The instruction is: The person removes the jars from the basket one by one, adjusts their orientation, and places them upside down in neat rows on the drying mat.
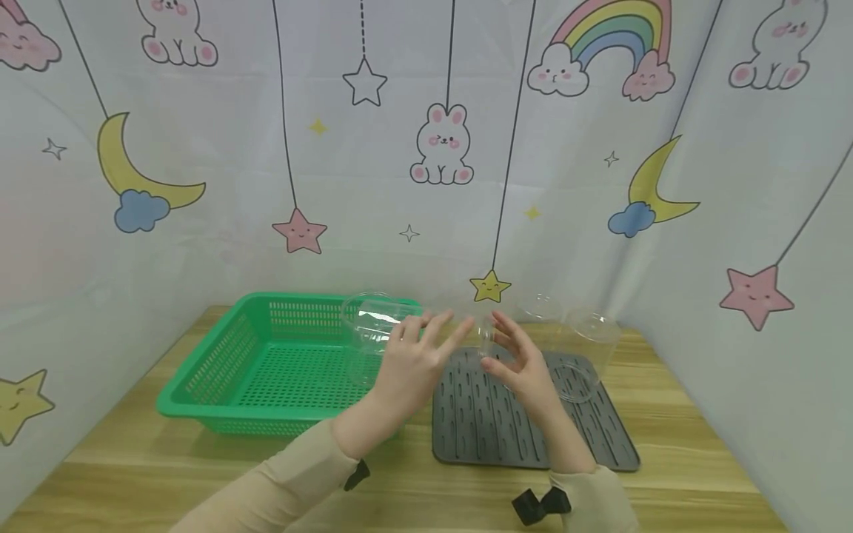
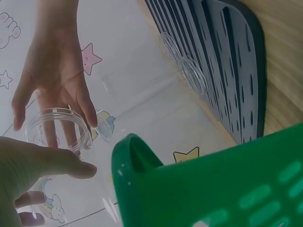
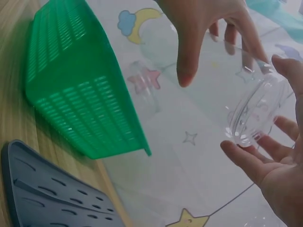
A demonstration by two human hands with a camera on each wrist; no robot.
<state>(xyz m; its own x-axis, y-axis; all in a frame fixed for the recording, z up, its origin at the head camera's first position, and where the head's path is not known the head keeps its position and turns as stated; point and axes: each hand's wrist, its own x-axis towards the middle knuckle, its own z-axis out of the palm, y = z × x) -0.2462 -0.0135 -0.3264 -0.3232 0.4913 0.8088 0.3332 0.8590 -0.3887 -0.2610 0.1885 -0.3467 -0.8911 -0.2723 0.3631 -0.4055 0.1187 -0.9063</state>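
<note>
A clear cup [image 3: 258, 111] lies on its side in the air between the two hands, its circular end toward the right. My left hand [image 1: 415, 366] grips its body, the thumb [image 2: 78, 165] along one side and fingers round the other. At the circular end, my right hand [image 1: 526, 370] holds the edge with spread thumb and fingertips, its palm facing that end. Another clear cup [image 1: 363, 370] stands upright in the green basket [image 1: 200, 406], near its right side and partly overlapped by the held one.
On the grey drying mat [image 1: 489, 437] to the right, a clear cup [image 1: 589, 355] stands upright. A further clear cup [image 1: 540, 303] is behind it, mostly hidden by the right hand. Basket and mat sit on a wooden table [image 1: 680, 414], with a printed curtain [image 1: 373, 170] behind.
</note>
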